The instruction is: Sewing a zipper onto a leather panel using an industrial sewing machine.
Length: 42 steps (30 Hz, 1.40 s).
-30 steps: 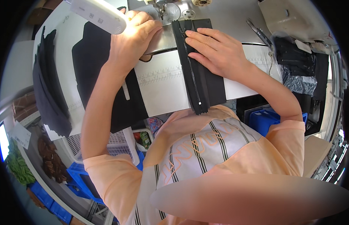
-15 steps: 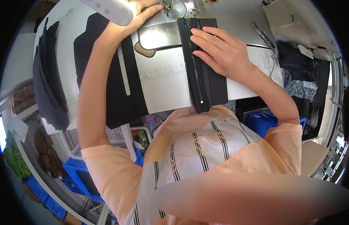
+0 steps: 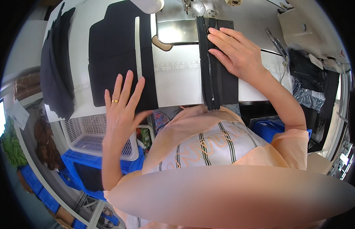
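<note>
My right hand (image 3: 238, 51) lies with fingers stretched over a black zipper (image 3: 210, 72) and the dark fabric strip (image 3: 229, 82) beside it, near the sewing machine's metal plate. Its fingertips touch the zipper close to the slider. My left hand (image 3: 124, 101), a ring on one finger, is spread over the near edge of a black fabric panel (image 3: 112, 49). Whether it touches the panel I cannot tell. A narrow pale strip (image 3: 138, 45) runs along that panel, its near end by the left fingertips.
Stacked black fabric pieces (image 3: 57, 68) lie at the far left. Scissors (image 3: 276, 42) rest right of the machine bed (image 3: 253, 19), near a plastic-wrapped black bundle (image 3: 309, 72). Below the table's left edge, a white basket (image 3: 74, 135) sits on a blue crate (image 3: 72, 162).
My left hand has come back from the machine's needle area to the near edge of the black panel, fingers spread. The right hand stays on the zipper. The whole view has shifted slightly.
</note>
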Tool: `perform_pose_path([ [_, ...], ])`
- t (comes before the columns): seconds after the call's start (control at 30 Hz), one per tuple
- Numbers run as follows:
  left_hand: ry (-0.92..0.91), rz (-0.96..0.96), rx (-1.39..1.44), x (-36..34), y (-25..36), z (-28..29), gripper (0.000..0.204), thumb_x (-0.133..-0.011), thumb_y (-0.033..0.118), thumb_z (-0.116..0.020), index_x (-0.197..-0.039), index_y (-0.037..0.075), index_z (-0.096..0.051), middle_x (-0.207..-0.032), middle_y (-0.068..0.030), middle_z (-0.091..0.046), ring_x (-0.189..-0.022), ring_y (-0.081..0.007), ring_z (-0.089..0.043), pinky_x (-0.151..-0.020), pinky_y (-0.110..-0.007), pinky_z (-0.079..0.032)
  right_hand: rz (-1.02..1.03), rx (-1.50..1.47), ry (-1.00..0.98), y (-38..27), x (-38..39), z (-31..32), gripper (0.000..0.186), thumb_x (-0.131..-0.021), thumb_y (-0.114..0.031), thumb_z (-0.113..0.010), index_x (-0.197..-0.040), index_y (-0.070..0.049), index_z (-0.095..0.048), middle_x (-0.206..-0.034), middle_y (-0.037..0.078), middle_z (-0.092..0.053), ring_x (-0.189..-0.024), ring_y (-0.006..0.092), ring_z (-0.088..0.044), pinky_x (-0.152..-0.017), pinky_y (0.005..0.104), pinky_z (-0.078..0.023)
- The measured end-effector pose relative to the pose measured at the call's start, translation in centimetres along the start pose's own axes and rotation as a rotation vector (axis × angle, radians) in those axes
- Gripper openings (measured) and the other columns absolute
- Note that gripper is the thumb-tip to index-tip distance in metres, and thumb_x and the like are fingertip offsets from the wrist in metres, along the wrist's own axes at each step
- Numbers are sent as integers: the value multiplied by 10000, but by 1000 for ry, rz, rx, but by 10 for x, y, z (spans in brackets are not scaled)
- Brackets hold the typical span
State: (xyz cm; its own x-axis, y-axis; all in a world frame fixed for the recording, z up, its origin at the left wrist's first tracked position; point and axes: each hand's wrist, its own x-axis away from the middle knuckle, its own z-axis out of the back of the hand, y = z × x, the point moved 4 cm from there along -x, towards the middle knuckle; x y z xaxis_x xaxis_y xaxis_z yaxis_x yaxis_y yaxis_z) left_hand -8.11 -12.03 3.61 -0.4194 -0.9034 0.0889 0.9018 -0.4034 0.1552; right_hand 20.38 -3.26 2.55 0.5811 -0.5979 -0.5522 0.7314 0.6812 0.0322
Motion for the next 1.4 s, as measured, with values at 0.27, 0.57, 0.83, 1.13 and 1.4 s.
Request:
perform_pose_path([
  [0.27, 248, -78, 133, 18, -21, -9, 649, -671, 97, -762, -1303, 115, -615, -1420, -78, -531, -1360, -293, -438, -1051, -512, -376, 14, -11, 28, 1, 1, -3, 320, -808, -270, -742, -1095, -147, -673, -1175, -45, -663, -1017, 157, -636, -745, 280, -570],
  [0.57, 428, 97, 142, -6, -2, -4, 394, -750, -8, -669, -1143, 10, -698, -1262, -110, -648, -1131, -270, -581, -1010, -377, -394, 19, -25, 44, 2, 2, 1, 291, -816, -253, -735, -1078, -138, -682, -1154, -34, -678, -1005, 170, -646, -738, 283, -571],
  [0.83, 432, -117, 54, 56, 54, -8, 205, -846, 162, -661, -1033, 105, -724, -1114, -49, -717, -1099, -206, -630, -1149, -474, -219, -110, 39, -14, 25, 43, 30, 303, -794, -219, -758, -1075, -119, -702, -1152, -17, -689, -1013, 181, -652, -798, 283, -561],
  [1.13, 484, -219, 153, -7, 100, -9, 273, -801, 92, -647, -1061, 64, -727, -1122, -61, -708, -1108, -211, -631, -1044, -387, -376, -111, 51, 29, 25, 46, 30, 290, -792, -216, -760, -1062, -127, -704, -1148, -14, -690, -1004, 186, -653, -793, 283, -560],
  [1.4, 504, -275, 117, -31, 103, -12, 314, -774, 63, -642, -1079, 48, -716, -1113, -79, -707, -1101, -232, -633, -884, -387, -500, -112, 43, 29, 26, 47, 30, 292, -793, -215, -757, -1066, -125, -704, -1152, -11, -688, -1007, 190, -650, -789, 290, -565],
])
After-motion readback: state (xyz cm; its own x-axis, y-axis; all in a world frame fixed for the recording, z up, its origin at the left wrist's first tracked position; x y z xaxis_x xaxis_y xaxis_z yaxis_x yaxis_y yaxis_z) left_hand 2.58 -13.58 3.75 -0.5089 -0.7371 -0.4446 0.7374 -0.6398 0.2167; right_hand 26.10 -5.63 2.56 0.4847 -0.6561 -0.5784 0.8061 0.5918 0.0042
